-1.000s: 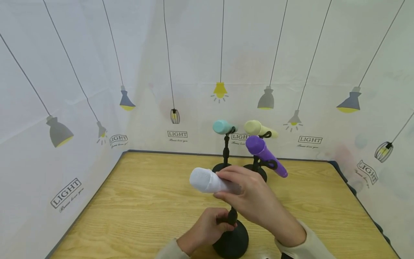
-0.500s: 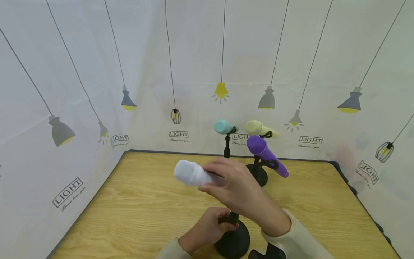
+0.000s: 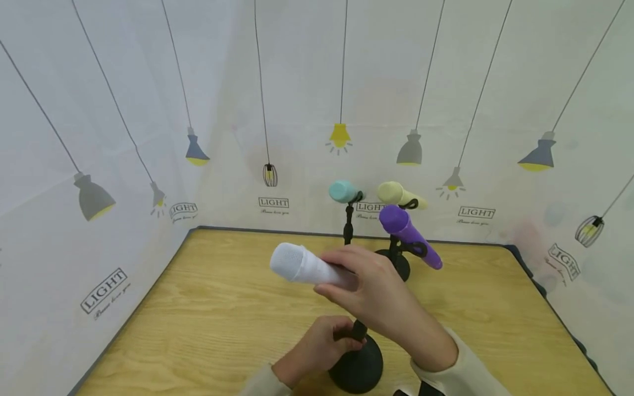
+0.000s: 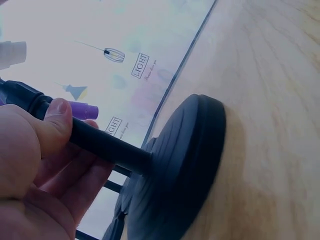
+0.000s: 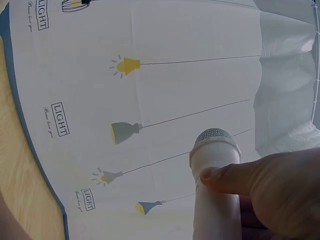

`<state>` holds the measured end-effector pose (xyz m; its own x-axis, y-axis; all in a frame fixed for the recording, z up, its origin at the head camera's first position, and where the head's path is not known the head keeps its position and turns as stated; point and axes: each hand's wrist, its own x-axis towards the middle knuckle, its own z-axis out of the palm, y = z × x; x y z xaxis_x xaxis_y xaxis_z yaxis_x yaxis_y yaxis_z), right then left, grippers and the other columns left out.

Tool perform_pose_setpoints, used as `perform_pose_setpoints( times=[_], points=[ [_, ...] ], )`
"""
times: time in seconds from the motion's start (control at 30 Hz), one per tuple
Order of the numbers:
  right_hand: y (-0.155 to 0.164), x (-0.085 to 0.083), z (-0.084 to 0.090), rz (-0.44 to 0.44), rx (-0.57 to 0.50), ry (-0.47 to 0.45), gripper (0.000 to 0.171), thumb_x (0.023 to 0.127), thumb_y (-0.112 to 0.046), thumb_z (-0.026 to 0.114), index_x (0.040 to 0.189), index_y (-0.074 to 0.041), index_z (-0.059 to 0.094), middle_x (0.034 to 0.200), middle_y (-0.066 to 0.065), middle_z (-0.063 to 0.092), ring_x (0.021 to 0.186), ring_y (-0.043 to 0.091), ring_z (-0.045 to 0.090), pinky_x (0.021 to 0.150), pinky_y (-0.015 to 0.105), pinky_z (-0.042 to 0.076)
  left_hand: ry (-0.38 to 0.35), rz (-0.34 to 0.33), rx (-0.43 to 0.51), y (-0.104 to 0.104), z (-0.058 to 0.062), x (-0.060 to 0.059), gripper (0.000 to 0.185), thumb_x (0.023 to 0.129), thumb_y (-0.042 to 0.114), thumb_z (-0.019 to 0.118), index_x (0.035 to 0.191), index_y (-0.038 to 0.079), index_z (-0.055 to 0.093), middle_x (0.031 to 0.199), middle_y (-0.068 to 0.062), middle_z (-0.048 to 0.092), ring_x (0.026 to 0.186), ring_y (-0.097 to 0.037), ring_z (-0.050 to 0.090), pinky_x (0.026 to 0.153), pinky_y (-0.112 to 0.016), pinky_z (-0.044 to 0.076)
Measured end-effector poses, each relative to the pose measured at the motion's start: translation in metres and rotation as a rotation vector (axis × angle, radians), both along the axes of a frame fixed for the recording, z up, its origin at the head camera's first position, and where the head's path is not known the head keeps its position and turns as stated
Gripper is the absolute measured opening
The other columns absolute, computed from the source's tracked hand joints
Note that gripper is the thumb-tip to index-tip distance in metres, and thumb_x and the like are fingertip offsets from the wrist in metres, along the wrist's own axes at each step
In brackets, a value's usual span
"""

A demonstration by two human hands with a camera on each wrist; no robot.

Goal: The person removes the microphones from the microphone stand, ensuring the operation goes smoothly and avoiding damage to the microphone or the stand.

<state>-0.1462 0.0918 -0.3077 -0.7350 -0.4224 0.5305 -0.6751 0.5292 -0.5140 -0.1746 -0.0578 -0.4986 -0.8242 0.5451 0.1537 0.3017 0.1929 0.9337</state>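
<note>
A white microphone (image 3: 309, 268) with a mesh head is gripped by my right hand (image 3: 376, 286), its head pointing left. In the right wrist view the thumb lies along the side of the microphone (image 5: 216, 200). Below it, my left hand (image 3: 324, 344) holds the pole of a black microphone stand (image 3: 358, 368) just above its round base. The left wrist view shows thumb and fingers around the black pole (image 4: 107, 145), with the base (image 4: 185, 165) upright on its edge in that tilted picture. The right hand hides the stand's top, so I cannot tell whether the microphone touches it.
Behind stand a turquoise microphone (image 3: 343, 191), a pale yellow microphone (image 3: 393, 193) and a purple microphone (image 3: 411, 236), each on a black stand. They are close together near the back edge of the wooden table (image 3: 223, 308). A printed backdrop (image 3: 297, 82) encloses the table.
My right hand has moved left and a little up with the white microphone, then slightly back to the right. The left hand keeps its hold on the stand.
</note>
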Motion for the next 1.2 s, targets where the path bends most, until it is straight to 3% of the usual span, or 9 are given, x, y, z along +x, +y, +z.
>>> perform_pose_setpoints(
  times=[0.33,0.57,1.0,1.2],
  points=[
    [0.004,0.004,-0.006,-0.03,-0.001,0.017,0.036,0.087,-0.015,0.092,0.12,-0.012,0.079,0.117,0.0,0.079,0.102,0.017,0.076,0.083,0.034,0.064,0.037,0.002,0.012,-0.003,-0.009,0.003,0.009,0.1,0.007,0.076,0.107,0.006,0.08,0.107,-0.01,0.082,0.101,0.001,0.072,0.091,-0.018,0.057],
    [0.002,0.003,-0.008,0.016,-0.037,0.027,0.033,0.087,-0.013,0.092,0.117,-0.009,0.08,0.117,0.002,0.079,0.102,0.018,0.076,0.083,0.033,0.065,0.072,-0.006,-0.007,-0.003,-0.013,0.002,0.008,0.1,0.006,0.075,0.107,0.005,0.079,0.106,-0.01,0.082,0.1,0.006,0.068,0.092,-0.019,0.058],
    [-0.001,-0.002,-0.004,0.074,-0.04,0.045,0.031,0.087,-0.011,0.091,0.116,-0.006,0.081,0.118,0.005,0.08,0.102,0.021,0.078,0.081,0.03,0.065,0.03,0.001,-0.03,-0.001,-0.004,0.003,0.005,0.099,0.004,0.076,0.103,0.005,0.079,0.103,-0.008,0.081,0.099,0.002,0.07,0.091,-0.018,0.057],
    [-0.004,-0.003,-0.002,0.08,-0.055,0.048,0.029,0.087,-0.01,0.092,0.114,-0.005,0.081,0.115,0.006,0.081,0.099,0.021,0.078,0.079,0.028,0.065,0.029,0.001,-0.027,-0.001,-0.006,0.001,0.007,0.1,0.003,0.075,0.104,0.005,0.08,0.102,-0.004,0.081,0.097,0.003,0.069,0.092,-0.018,0.057]
  ],
)
